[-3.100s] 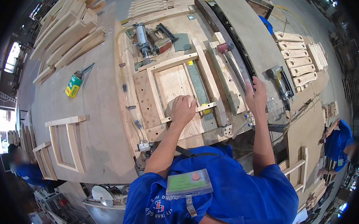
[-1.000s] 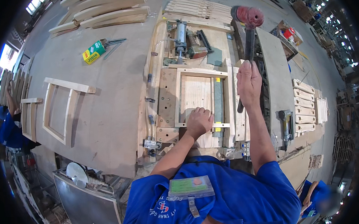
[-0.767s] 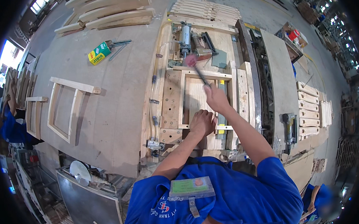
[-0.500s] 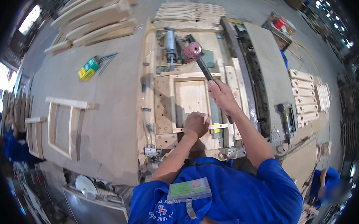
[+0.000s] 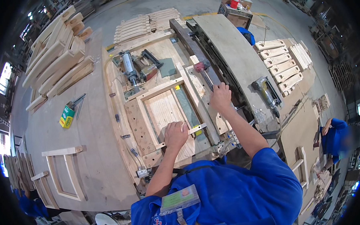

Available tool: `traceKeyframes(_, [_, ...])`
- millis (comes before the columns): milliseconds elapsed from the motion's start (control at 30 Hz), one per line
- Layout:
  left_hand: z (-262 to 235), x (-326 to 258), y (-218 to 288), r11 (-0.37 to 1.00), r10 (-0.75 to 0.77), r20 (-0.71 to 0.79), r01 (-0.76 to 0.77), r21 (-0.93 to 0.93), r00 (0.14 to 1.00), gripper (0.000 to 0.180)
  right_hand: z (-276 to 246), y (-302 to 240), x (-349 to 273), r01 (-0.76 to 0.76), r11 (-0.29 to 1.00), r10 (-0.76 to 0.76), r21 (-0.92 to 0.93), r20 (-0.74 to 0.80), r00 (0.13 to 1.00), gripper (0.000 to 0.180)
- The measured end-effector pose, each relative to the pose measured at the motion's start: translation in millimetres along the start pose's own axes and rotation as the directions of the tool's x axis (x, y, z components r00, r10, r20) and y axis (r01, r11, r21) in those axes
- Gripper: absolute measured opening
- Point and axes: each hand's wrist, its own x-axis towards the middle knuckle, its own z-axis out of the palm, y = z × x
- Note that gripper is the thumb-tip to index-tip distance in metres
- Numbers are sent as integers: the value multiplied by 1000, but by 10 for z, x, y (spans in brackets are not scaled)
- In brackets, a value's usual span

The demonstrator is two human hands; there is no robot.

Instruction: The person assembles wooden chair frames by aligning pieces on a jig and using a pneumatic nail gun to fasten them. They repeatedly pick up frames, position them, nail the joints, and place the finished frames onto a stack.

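Head view: a person in a blue shirt leans over a workbench, seen from above, forearms entering from the lower edge.
Bench (image 5: 96,128): wide plywood top filling the left and centre of the frame.
Curved panel (image 5: 229,50): long bent wooden slab at upper right, beside a dark rail.
Plank stack (image 5: 57,57): pale boards heaped at upper left.
Slat pile (image 5: 148,25): shaped slats at upper centre, behind the jig.
Jig (image 5: 138,126): perforated wooden fixture at centre, holding the frame.
Frame (image 5: 168,109): rectangular wooden frame in the jig at centre, a flat panel inside it and a short rail along its lower edge.
Spare frame (image 5: 64,170): open wooden frame lying at lower left, well apart from the jig.
Co-worker (image 5: 335,134): a second person in blue at the right edge, away from the bench.
Nail gun (image 5: 265,90): lying on the curved panel, right of centre.
Left hand (image 5: 175,133): fingers curled down, pressing on the frame's lower rail.
Right hand (image 5: 220,96): fingers clenched round the mallet handle, at the frame's right side.
Mallet (image 5: 202,67): reddish head up and away from the person, just above the frame's upper right corner.
Box (image 5: 67,116): small green and yellow carton on the bench at left.
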Motion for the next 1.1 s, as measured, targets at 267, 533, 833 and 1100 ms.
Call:
traceKeyframes(267, [-56,-87,-48,1000,-6,32,7,-23,999,31,-675,1322,-91,-119,993,109,2,-407,907,38])
traceKeyframes(533, [-3,-44,-51,997,44,40,-41,-64,998,21,-977,2035,-76,-288,958,288,-3,-9,958,77])
traceKeyframes(833, [-266,-377,574,844,95,-48,-106,-525,994,19,-2084,1382,-856,-447,518,277,729,352,894,26])
traceKeyframes(1100, [51,-384,1007,534,264,695,499,-683,669,44,-1674,162,-1554,-565,492,149,662,576,804,24])
